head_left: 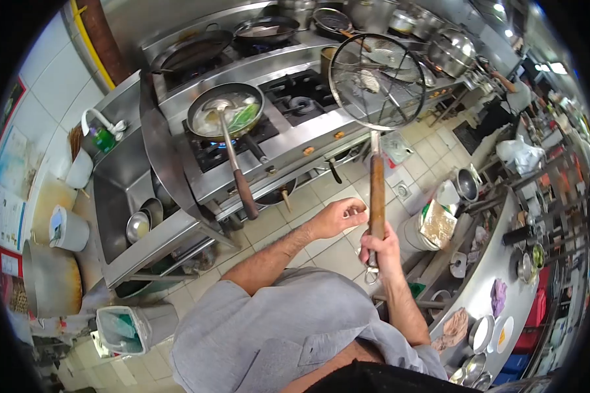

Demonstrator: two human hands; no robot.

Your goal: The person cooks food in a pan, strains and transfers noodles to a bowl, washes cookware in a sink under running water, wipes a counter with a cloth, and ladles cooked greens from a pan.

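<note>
My right hand [381, 252] grips the lower end of the wooden handle [377, 196] of a big round wire skimmer [377, 82]. The skimmer's mesh basket is held up in front of the stove [308, 141], and a small pale bit lies in it. My left hand [337, 217] hovers just left of the handle with fingers curled together, holding nothing. To the left, a wok [226, 111] with broth and green leaves sits on a lit burner. A ladle [233, 150] with a wooden grip rests in it.
More woks [196, 51] and pots stand on the back burners. A steel sink [121, 190] with metal bowls is at left, and a lined bin [121, 327] sits below it. A steel counter [498, 288] with bowls and plates runs along the right. Another person [514, 97] works far off.
</note>
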